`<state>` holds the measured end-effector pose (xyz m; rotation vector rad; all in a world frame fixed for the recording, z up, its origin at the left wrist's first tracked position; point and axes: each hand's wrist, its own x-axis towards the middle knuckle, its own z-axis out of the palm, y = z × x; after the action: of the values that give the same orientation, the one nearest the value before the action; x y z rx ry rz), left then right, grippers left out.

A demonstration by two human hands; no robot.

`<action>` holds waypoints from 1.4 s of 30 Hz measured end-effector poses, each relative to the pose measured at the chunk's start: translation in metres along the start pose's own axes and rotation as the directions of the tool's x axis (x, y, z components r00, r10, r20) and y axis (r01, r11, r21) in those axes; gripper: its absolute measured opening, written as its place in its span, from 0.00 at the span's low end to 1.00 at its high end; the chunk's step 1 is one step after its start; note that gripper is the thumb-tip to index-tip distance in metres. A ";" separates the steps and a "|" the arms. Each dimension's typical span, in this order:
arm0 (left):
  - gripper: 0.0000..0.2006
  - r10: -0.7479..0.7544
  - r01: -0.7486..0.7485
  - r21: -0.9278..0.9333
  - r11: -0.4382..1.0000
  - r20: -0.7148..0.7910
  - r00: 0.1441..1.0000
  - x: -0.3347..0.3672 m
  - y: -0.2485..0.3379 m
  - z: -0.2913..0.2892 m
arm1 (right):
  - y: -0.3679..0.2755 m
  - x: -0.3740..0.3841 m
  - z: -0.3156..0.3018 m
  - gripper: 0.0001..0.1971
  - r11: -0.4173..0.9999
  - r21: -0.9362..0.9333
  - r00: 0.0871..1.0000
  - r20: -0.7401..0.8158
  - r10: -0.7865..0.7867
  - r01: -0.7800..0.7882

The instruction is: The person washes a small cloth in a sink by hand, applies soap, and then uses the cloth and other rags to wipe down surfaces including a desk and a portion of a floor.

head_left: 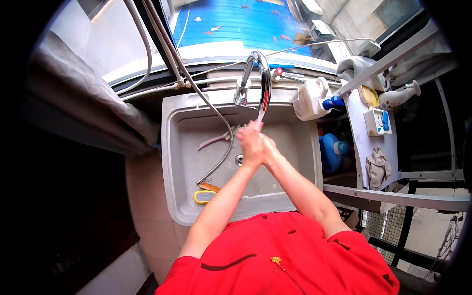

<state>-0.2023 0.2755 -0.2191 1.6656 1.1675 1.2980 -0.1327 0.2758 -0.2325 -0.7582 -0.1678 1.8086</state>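
Note:
Under the spout of a chrome faucet (264, 81), my two hands are pressed together over a grey sink (184, 132), with water running onto them. My left hand (250, 142) lies against the right, its fingers stretched out and slightly blurred. My right hand (267, 149) is partly covered by the left, so its fingers are hard to make out. Neither hand shows an object in it. Below them is the round drain (239, 160). A flexible metal hose (225, 156) trails into the basin, and a yellow-rimmed brush (204, 196) lies in the near left corner.
A white jug (310, 98) stands at the sink's far right corner, with a blue bottle (333, 152) lower beside it. Farther right, a rack shelf (361, 140) holds a rag (377, 167) and a soap box (377, 122). A curtain (93, 93) hangs at left.

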 end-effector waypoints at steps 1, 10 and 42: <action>0.18 0.030 -0.019 0.098 0.995 -0.115 0.993 0.012 -0.021 -0.012 | 0.010 -0.005 0.017 0.17 0.998 -0.032 0.974 -0.222 0.041 -0.050; 0.18 -0.062 0.072 -0.145 0.987 0.069 0.996 -0.013 0.041 0.014 | -0.017 0.007 -0.021 0.18 0.966 0.260 0.997 -0.081 0.006 0.015; 0.17 -0.007 0.057 0.273 0.960 -0.181 0.983 -0.003 -0.039 0.026 | -0.001 0.028 -0.023 0.21 0.998 -0.060 1.000 -0.013 0.004 -0.005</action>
<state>-0.1866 0.2862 -0.2620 1.7433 1.5371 1.3329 -0.1236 0.2953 -0.2611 -0.8135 -0.2132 1.8096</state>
